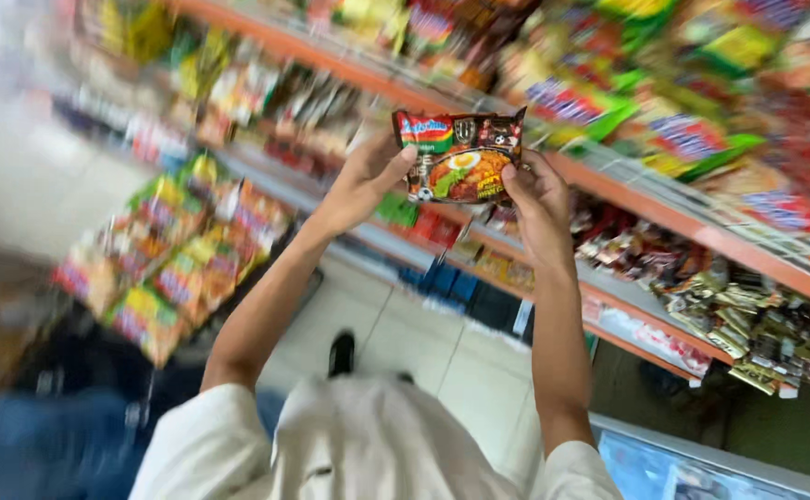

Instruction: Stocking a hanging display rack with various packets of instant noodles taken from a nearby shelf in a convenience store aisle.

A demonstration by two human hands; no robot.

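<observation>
A flat rectangular plastic noodle packet (460, 156) sits between the two hands, the left hand (363, 181) gripping its left edge and the right hand (536, 199) its right edge. Behind the hands and to their right run orange-edged metal store shelves (701, 231) loaded with packets. Left of the left hand stands a rack of glossy snack bags (173, 264). Below the hands lies the pale tiled floor (451, 361).

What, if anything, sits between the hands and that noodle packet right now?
Nothing visible. The left hand and right hand each grip a side edge of the noodle packet directly, held up in front of the shelf.
</observation>
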